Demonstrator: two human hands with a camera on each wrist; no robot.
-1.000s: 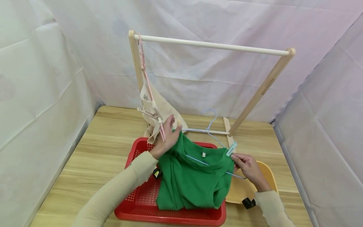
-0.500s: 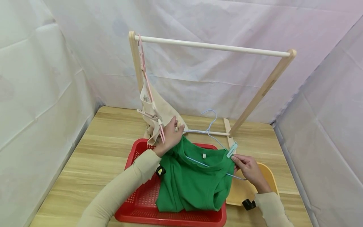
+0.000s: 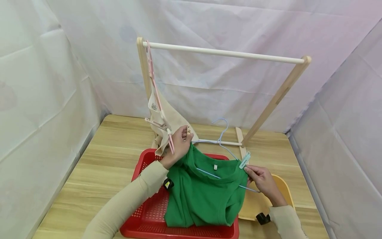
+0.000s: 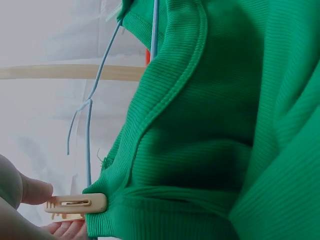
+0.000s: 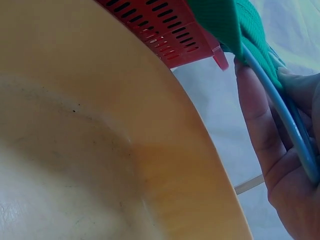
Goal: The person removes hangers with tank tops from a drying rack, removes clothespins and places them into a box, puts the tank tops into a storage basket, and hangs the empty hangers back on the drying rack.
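Green shirt (image 3: 206,199) | left hand (image 3: 178,145) pinches beige clip (image 4: 77,203) | right hand (image 3: 263,182) pinches shirt | hanger (image 3: 220,141) part-hidden

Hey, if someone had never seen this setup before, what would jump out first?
Probably the green shirt held over the red basket, with a blue hanger inside its neck. Next, the two hands: the left hand pinches a beige clip at one shoulder, while the right hand grips the other beside a teal clip. Behind stands a wooden rack, a pink hanger hooked at its bar's left end.
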